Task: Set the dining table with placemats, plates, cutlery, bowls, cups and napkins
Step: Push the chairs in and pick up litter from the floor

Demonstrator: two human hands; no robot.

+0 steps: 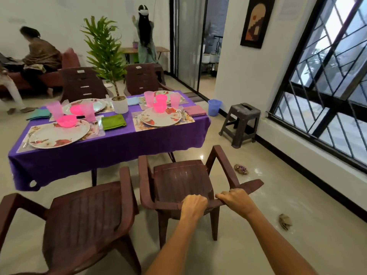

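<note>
Hands are gripping the top edge of a brown chair: the left hand and right hand are both curling closed over its backrest, just short of the bench. Plates, pink cups, bowls and napkins are sitting on placemats across the purple cloth, so the setting is looking finished. Pushing the chair in too hard could be jolting the bench and tipping cups; its arm could also be catching the neighbouring chair.
</note>
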